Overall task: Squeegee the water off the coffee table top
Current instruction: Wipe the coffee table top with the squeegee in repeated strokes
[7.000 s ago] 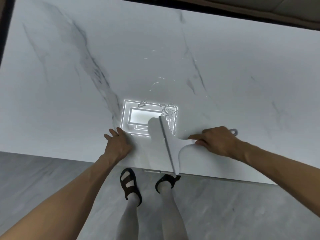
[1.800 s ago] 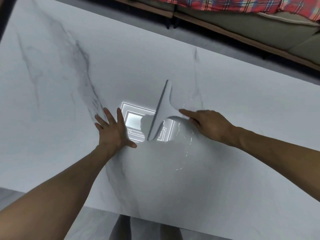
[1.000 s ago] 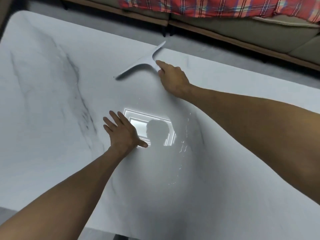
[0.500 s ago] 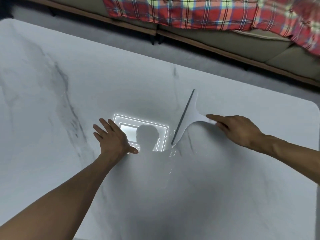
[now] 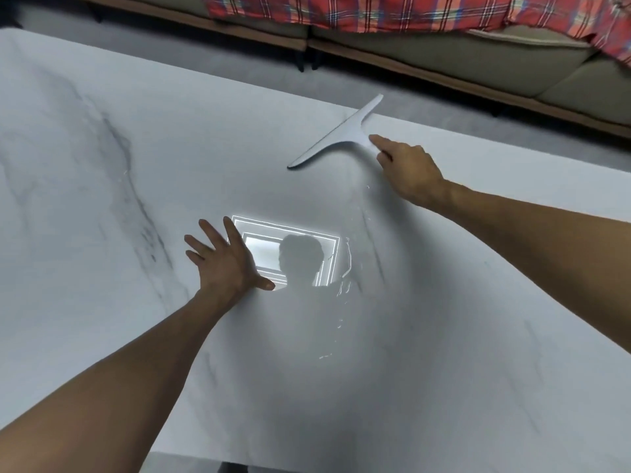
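The white marble coffee table top [image 5: 102, 302] fills most of the view. A pale grey T-shaped squeegee [image 5: 341, 136] lies near the far edge, its blade running diagonally from lower left to upper right. My right hand [image 5: 408, 170] grips its handle, index finger stretched along it toward the blade. My left hand [image 5: 225, 264] rests flat on the table, fingers spread, beside a bright reflection of a ceiling light [image 5: 290, 250]. Thin streaks and droplets of water [image 5: 345, 285] glint to the right of that reflection, trailing toward me.
Beyond the far table edge runs a strip of grey floor [image 5: 239, 63], then a beige sofa [image 5: 444, 52] on a wooden base with a red plaid blanket [image 5: 375, 11] draped over it. The near table edge [image 5: 239, 459] is at the bottom.
My right hand has pushed the squeegee away from me toward the far edge, turning the blade more sideways. My left hand has stayed flat in place.
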`<state>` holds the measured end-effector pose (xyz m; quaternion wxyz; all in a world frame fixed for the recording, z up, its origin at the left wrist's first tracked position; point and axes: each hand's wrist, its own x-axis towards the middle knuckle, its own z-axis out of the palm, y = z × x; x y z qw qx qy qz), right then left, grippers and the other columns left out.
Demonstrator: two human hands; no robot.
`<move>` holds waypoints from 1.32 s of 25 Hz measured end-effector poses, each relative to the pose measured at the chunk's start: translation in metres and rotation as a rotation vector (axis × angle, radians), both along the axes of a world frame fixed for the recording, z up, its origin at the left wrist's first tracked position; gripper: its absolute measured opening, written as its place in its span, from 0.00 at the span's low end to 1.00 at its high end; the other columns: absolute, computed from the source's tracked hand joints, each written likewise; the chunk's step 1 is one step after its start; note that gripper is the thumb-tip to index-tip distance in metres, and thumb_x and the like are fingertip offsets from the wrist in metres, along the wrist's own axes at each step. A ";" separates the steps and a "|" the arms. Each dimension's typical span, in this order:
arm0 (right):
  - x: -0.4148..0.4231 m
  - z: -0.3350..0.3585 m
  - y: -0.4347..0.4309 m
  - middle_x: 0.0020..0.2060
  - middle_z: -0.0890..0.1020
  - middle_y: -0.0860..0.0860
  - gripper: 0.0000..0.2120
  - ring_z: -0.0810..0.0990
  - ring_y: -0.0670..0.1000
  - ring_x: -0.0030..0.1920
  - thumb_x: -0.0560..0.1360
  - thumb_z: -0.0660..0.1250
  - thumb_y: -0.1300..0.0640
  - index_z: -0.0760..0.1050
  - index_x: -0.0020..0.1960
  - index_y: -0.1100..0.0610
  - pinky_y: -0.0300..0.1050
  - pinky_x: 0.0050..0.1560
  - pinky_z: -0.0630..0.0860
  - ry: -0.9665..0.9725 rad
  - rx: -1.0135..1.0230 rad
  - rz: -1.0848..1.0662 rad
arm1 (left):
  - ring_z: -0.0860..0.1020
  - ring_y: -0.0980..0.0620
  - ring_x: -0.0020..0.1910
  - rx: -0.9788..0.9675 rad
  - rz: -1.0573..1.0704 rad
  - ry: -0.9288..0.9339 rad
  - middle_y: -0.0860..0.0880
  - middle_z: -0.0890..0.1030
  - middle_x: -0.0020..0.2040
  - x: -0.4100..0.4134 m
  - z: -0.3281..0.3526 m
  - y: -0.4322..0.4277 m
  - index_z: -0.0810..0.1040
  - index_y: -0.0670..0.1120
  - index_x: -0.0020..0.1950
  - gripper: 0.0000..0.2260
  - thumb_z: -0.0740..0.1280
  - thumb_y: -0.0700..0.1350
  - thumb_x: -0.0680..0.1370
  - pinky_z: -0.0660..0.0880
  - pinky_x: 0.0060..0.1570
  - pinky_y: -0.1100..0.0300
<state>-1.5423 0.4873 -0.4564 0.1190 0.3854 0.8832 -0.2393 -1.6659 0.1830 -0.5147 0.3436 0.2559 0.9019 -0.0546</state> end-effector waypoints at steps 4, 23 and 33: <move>0.113 0.014 -0.031 0.54 0.83 0.57 0.21 0.79 0.63 0.51 0.82 0.52 0.50 0.61 0.74 0.42 0.52 0.51 0.75 -0.101 -0.017 -0.098 | 0.42 0.20 0.71 0.003 -0.006 0.010 0.30 0.37 0.75 0.001 -0.001 0.001 0.36 0.42 0.78 0.69 0.78 0.67 0.55 0.49 0.71 0.31; 0.110 0.020 -0.036 0.51 0.77 0.63 0.25 0.79 0.63 0.43 0.78 0.50 0.59 0.55 0.75 0.46 0.55 0.46 0.79 -0.044 -0.194 -0.497 | 0.48 0.19 0.70 0.096 -0.505 0.186 0.28 0.47 0.75 0.061 -0.017 0.037 0.42 0.45 0.78 0.71 0.80 0.66 0.48 0.50 0.66 0.26; 0.167 0.058 -0.071 0.48 0.81 0.63 0.20 0.81 0.63 0.43 0.81 0.51 0.53 0.60 0.72 0.46 0.53 0.45 0.78 -0.067 -0.169 -0.466 | 0.50 0.18 0.70 -0.001 -0.448 0.110 0.25 0.46 0.74 0.054 -0.011 0.044 0.41 0.44 0.78 0.69 0.77 0.69 0.52 0.57 0.68 0.32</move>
